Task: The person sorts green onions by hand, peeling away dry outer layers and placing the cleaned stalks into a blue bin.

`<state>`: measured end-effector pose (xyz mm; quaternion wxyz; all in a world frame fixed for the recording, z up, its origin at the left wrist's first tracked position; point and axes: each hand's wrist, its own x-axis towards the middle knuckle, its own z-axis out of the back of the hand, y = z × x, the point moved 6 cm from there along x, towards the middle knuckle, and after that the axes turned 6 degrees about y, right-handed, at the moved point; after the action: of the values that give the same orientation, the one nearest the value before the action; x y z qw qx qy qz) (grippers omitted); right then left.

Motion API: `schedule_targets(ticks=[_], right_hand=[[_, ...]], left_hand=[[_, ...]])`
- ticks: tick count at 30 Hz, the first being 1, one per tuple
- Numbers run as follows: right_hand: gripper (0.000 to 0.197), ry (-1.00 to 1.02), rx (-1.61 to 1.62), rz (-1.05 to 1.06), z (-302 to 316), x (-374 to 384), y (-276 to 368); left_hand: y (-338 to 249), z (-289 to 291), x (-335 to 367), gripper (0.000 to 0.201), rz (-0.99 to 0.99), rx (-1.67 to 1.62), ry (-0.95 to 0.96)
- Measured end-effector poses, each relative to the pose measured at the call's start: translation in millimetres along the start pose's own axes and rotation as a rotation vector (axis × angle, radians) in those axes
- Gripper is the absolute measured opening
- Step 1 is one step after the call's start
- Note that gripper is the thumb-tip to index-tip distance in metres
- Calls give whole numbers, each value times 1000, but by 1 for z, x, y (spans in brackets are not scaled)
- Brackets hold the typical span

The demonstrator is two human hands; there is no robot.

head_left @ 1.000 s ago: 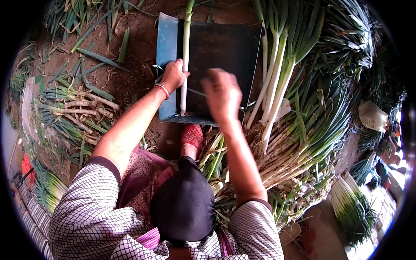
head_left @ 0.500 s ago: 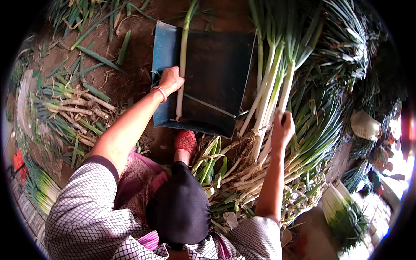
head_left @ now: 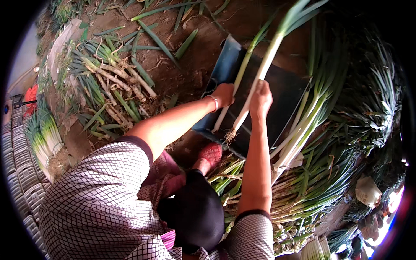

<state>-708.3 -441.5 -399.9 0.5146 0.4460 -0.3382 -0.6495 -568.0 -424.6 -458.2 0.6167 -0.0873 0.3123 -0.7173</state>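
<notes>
Left forearm [head_left: 175, 123] slanted up and rightward, left hand [head_left: 224, 95] curled in a grip. Right forearm [head_left: 255, 160] ran nearly straight up the view, right hand [head_left: 261, 102] fisted. Hands sat near each other, apart, about level.

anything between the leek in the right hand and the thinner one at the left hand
Nothing visible blocks the gap: dark tray shows between the leek in the right hand and the thinner leek. The left hand covers part of the thinner leek.

The left forearm [head_left: 173, 125] is brightly lit; right of the gripping right hand [head_left: 261, 102], green-onion leaves [head_left: 372, 108] are darkened by shadow; farther below, white glare is seen.
</notes>
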Motion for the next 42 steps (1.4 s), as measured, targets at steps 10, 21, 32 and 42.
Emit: schedule_targets(ticks=[10, 21, 32, 42], right_hand=[[24, 397, -555, 33, -52, -51, -58], [34, 529, -353, -1, -57, -56, -77], [35, 258, -277, 184, -21, -85, -72], [22, 343, -432, 100, -7, -115, -52]], left_hand=[[0, -4, -11, 13, -90, 196, 43], [13, 1, -18, 29, 20, -74, 76], [3, 0, -3, 52, 148, 3, 172], [-5, -4, -1, 51, 202, 30, 226]])
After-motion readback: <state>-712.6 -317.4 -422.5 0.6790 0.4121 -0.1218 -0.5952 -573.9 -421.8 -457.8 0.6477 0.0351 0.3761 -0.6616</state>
